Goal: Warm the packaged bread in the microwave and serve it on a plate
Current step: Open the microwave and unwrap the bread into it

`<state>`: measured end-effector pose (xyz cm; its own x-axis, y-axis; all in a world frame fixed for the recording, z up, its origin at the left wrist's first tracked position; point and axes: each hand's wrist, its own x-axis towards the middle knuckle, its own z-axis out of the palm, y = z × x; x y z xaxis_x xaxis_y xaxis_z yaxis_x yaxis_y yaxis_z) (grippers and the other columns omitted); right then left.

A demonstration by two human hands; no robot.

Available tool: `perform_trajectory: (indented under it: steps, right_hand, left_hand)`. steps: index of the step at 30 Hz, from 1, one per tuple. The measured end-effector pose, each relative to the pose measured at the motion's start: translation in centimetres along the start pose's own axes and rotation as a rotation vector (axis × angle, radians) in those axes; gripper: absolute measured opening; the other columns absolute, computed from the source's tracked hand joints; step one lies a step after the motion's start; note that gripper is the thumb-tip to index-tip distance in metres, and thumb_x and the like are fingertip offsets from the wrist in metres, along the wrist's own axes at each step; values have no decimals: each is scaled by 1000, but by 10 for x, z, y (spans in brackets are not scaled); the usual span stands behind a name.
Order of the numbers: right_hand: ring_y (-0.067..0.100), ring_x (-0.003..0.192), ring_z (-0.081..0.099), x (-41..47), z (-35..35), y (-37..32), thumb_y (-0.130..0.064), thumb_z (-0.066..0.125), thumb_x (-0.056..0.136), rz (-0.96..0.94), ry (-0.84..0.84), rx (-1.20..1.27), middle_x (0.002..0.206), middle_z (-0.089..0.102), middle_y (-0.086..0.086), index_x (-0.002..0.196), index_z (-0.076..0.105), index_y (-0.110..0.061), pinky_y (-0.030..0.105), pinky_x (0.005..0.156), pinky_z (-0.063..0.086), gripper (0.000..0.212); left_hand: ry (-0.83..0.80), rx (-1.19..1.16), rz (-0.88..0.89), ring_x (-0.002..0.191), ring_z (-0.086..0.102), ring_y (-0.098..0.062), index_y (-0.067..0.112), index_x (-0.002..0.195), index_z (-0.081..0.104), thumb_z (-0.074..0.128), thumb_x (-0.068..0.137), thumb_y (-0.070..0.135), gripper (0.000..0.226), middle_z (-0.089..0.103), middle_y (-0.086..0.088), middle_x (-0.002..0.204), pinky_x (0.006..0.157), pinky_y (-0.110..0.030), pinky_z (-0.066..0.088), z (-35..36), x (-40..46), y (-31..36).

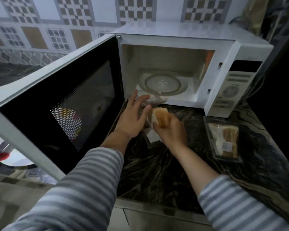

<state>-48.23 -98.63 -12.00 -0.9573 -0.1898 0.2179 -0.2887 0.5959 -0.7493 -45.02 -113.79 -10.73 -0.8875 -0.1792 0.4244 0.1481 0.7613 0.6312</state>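
Bread (162, 117) is held in the curled fingers of the right hand (171, 129), in front of the open microwave (173, 70). A clear wrapper (154, 101) is touched by the spread fingers of the left hand (132, 120).

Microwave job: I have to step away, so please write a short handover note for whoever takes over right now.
Right hand grips a piece of bread above the counter.
Left hand, fingers straight, touches the clear wrapper at the microwave's sill.
Door is wide open; turntable is bare.
A second bread pack lies to the right, apparently unopened.
Done: door opened, bread in hand.
Left: load, heat, plate.
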Motion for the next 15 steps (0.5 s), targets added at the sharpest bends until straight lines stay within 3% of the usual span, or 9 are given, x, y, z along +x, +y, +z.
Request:
perform_trajectory:
  steps: [4, 6, 11, 15]
  right_hand:
    - [24, 80, 65, -21, -25, 20, -43, 72, 76, 75, 106, -20, 81, 65, -1, 91, 59, -21, 26, 64, 41, 29]
    - [26, 79, 64, -29, -34, 31, -44, 71, 77, 139, 140, -55, 82, 64, 1, 92, 58, -18, 29, 62, 43, 32]
    - [27, 83, 62, -35, -42, 48, -47, 68, 77, 232, 171, -91, 90, 66, 4, 98, 59, -17, 34, 69, 49, 37]
    - [24, 78, 61, -26, -40, 48, -47, 68, 76, 239, 181, -63, 85, 64, 1, 95, 59, -19, 30, 63, 43, 35]
  left_hand:
    - [7, -50, 11, 120, 25, 13, 33, 132, 45, 39, 90, 61, 50, 13, 8, 158, 96, -27, 41, 8, -11, -2]
    - [42, -39, -16, 119, 21, 17, 31, 127, 49, 39, 90, 61, 48, 14, 9, 157, 94, -24, 36, 16, -21, -4]
    - [48, -22, -143, 136, 34, -14, 23, 119, 48, 59, 88, 45, 40, 20, 6, 153, 104, -38, 39, 31, -42, -13]
    - [-2, -51, -305, 134, 38, -23, 18, 140, 25, 71, 78, 40, 80, 33, -3, 148, 110, -38, 34, 35, -48, -21]
